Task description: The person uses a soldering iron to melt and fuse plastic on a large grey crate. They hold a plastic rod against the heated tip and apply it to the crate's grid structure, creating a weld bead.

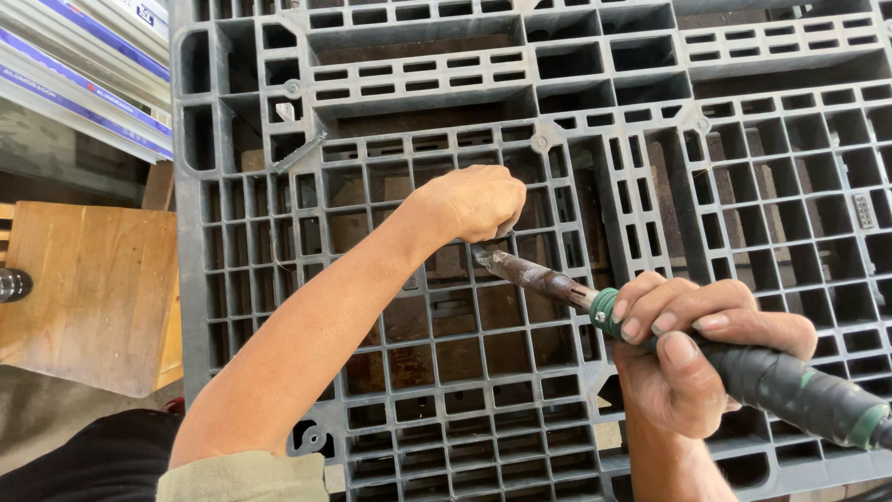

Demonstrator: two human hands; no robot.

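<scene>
Right hand (683,358) gripped the green-handled soldering tool (650,339), its rusty tip meeting the closed left hand (474,202) over the grey plastic pallet (743,139).

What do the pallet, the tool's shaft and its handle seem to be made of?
Pallet: looks like moulded dark grey plastic, matte, with ribbed grid cells and scuffs. Shaft: probably metal, brown and rust-mottled, dull. Handle: likely rubber or plastic, black with green bands, slightly glossy, gripped by the right hand.
</scene>
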